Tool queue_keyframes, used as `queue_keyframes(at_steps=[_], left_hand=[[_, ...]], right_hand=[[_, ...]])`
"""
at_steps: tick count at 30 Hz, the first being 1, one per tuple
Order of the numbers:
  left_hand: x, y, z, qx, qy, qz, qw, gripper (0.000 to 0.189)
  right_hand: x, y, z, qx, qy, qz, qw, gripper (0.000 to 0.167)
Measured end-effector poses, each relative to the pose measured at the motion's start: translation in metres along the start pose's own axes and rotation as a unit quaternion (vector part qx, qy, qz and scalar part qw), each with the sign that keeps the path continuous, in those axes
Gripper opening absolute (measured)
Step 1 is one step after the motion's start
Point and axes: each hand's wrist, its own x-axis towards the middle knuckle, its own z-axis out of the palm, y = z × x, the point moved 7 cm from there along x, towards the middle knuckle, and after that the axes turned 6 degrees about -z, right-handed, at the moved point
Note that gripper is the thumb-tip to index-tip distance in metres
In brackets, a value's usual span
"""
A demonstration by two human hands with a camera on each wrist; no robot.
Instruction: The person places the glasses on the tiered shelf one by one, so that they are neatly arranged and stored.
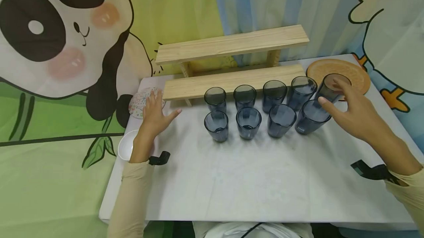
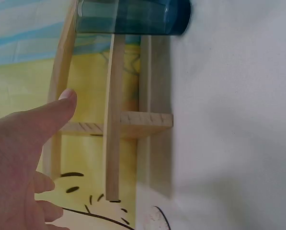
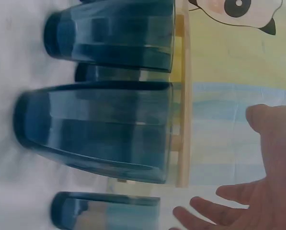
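Several blue-tinted glass tumblers stand upright in two rows, among them the left front tumbler (image 1: 216,132) and the right front tumbler (image 1: 311,118). Over the right end hovers my right hand (image 1: 356,114), thumb and fingers spread above the right rear tumbler (image 1: 331,88). In the right wrist view, a gap shows between that hand (image 3: 272,163) and the nearest large tumbler (image 3: 95,127). My left hand (image 1: 154,120) is above the table's left side, fingers extended and thumb out, holding nothing. The left wrist view shows its thumb (image 2: 51,115) before the wooden shelf (image 2: 113,120).
A two-tier wooden stand (image 1: 232,44) stands behind the tumblers. An orange-slice mat (image 1: 351,66) lies at the back right, a patterned round mat (image 1: 135,105) at the left. A white bowl (image 1: 126,146) sits by the left edge of the white-covered table (image 1: 232,186).
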Motion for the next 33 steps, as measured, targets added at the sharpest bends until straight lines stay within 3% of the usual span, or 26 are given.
queue_keyframes(at_steps=[4, 9, 13, 21, 33], left_hand=[[0.011, -0.006, -0.001, -0.052, 0.02, -0.002, 0.9984, 0.113], [0.023, -0.02, -0.004, -0.135, 0.047, -0.034, 0.9891, 0.118], [0.033, -0.027, -0.002, -0.163, 0.057, -0.055, 0.9834, 0.118], [0.047, -0.035, 0.023, -0.179, 0.009, -0.086, 0.9801, 0.119], [0.057, -0.04, 0.035, -0.228, -0.017, -0.088, 0.9696, 0.116]], right_hand=[[-0.016, 0.006, 0.006, 0.039, 0.034, 0.007, 0.9987, 0.083], [-0.032, 0.015, 0.018, 0.078, 0.067, 0.006, 0.9947, 0.077], [-0.039, 0.02, 0.03, 0.102, 0.069, 0.009, 0.9924, 0.082], [-0.036, 0.034, 0.06, 0.132, 0.026, 0.039, 0.9901, 0.113], [-0.033, 0.047, 0.079, 0.199, 0.064, 0.003, 0.978, 0.091]])
